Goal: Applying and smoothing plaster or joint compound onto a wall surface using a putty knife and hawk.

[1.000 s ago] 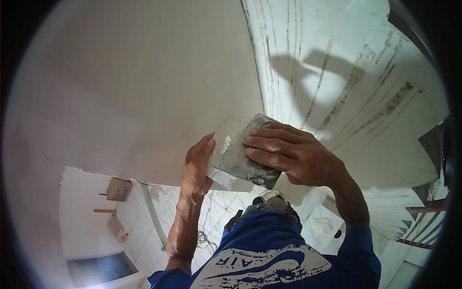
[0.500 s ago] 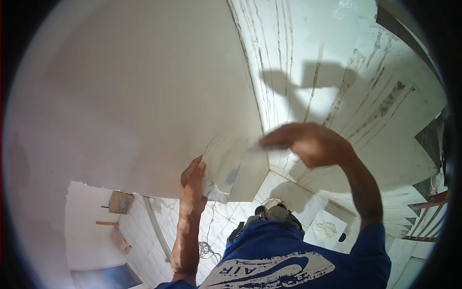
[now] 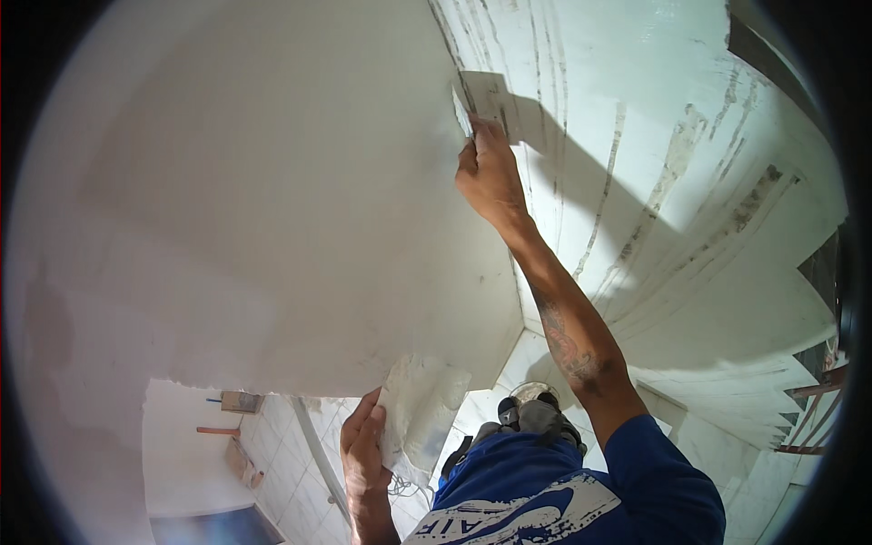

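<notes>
With my right arm stretched up and away, my right hand (image 3: 493,177) is closed round a putty knife (image 3: 461,111). Its blade meets the large smooth plastered surface (image 3: 300,200) near the corner line beside the streaked white wall (image 3: 627,182). The handle is mostly hidden in my fingers. Lower down, my left hand (image 3: 365,445) grips the left edge of a flat plate (image 3: 422,409) smeared with pale filling compound. This plate is held in front of my body, just below the plastered surface's lower edge.
Below lies a white tiled floor (image 3: 295,459) with a long straight bar (image 3: 318,454) and a coiled cable (image 3: 407,490). A cardboard box (image 3: 241,401) stands at lower left. Stepped edges (image 3: 808,363) and a reddish-brown railing (image 3: 804,450) are at the right.
My right hand has moved up and away from near the plate to the corner line, its knife now at the surface. My left hand and the plate have dropped lower.
</notes>
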A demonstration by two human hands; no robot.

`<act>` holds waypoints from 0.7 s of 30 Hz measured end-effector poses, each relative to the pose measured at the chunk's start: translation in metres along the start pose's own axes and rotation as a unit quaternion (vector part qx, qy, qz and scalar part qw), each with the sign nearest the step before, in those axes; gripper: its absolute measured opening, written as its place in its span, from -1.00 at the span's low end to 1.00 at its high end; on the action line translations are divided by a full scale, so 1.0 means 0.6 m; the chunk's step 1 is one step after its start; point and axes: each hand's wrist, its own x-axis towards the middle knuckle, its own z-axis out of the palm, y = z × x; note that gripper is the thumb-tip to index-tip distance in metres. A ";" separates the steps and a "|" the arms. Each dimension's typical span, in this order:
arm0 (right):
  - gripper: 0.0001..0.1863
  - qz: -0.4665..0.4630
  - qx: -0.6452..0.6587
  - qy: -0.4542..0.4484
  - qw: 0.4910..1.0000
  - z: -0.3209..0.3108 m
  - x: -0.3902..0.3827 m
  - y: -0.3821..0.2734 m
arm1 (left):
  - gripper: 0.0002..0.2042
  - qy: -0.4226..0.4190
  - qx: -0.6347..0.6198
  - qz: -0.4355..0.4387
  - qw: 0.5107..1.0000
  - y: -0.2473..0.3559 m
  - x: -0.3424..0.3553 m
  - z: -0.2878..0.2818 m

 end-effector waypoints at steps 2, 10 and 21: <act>-0.55 -0.002 0.003 -0.010 1.000 0.015 -0.005 -0.002 | -0.55 0.023 -0.001 -0.016 1.000 0.006 -0.011 -0.002; -0.14 -0.091 0.024 -0.107 0.990 0.019 -0.199 -0.159 | -0.51 0.035 0.010 0.017 0.999 0.046 -0.045 -0.025; -0.79 -0.004 -0.020 0.052 0.998 -0.025 -0.063 0.058 | -0.52 0.008 -0.013 0.024 1.000 0.026 -0.035 -0.024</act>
